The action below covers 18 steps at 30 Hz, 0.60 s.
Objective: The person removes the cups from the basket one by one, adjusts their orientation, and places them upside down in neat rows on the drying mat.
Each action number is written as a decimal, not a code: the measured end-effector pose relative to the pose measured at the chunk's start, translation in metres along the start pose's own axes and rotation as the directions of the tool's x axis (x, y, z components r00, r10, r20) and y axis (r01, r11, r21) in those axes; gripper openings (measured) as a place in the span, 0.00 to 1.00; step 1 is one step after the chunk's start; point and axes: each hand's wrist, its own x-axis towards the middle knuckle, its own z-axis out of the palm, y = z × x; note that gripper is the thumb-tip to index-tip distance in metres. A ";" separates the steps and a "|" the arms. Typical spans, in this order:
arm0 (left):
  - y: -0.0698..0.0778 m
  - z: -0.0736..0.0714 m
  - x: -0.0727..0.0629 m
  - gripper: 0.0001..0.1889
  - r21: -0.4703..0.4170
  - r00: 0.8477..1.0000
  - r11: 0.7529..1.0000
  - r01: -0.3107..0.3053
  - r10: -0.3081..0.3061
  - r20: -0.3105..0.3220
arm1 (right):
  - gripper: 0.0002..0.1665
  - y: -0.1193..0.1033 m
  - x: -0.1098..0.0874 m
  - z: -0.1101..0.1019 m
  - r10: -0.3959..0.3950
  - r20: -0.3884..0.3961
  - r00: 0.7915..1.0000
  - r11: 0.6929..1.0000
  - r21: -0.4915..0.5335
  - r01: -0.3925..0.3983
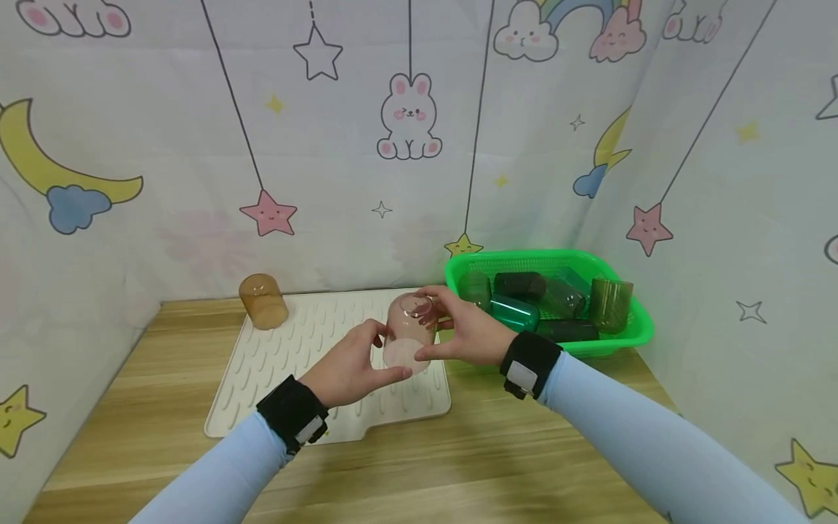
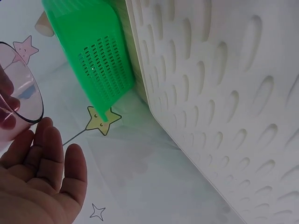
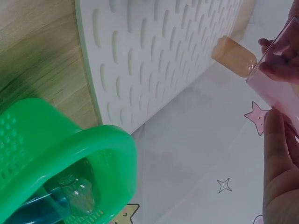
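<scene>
A clear pink drinking glass (image 1: 401,329) is held in front of me over the white mat, base up and slightly tilted. My right hand (image 1: 476,331) grips its right side, fingers behind near the base and thumb low on the front. On the other side, my left hand (image 1: 348,365) has fingertips at the glass wall and its thumb along the lower rim. The left wrist view shows the rim of the pink glass (image 2: 41,105) right above the left fingers (image 2: 51,149). An amber glass (image 1: 263,302) stands base up on the mat's back left corner.
The white ridged drying mat (image 1: 294,349) lies on the wooden table (image 1: 524,437). At the back right, a green plastic basket (image 1: 636,331) holds several tinted glasses, including a teal one (image 1: 513,313) and an olive one (image 1: 611,306). A printed curtain (image 1: 340,160) encloses the back and sides.
</scene>
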 end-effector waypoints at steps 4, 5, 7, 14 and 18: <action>-0.001 0.000 -0.001 0.41 0.022 1.000 1.000 -0.006 0.006 0.015 | 0.52 0.000 0.000 0.001 0.004 0.015 1.000 1.000 0.019 -0.004; -0.001 -0.001 -0.001 0.42 0.024 1.000 1.000 -0.011 0.010 0.019 | 0.52 0.001 0.000 0.001 0.003 0.014 1.000 1.000 0.018 -0.003; -0.002 -0.003 -0.001 0.43 0.014 0.999 1.000 -0.023 0.023 0.025 | 0.52 0.000 0.001 0.000 0.002 0.009 1.000 1.000 0.010 -0.002; 0.001 -0.016 -0.002 0.48 -0.102 0.997 0.992 -0.074 0.076 0.011 | 0.52 0.000 0.004 0.001 0.025 0.006 1.000 1.000 0.010 -0.025; 0.006 -0.021 -0.002 0.51 -0.165 0.997 0.984 -0.068 0.071 0.012 | 0.52 0.002 0.005 0.005 0.040 0.020 0.999 0.999 0.006 -0.040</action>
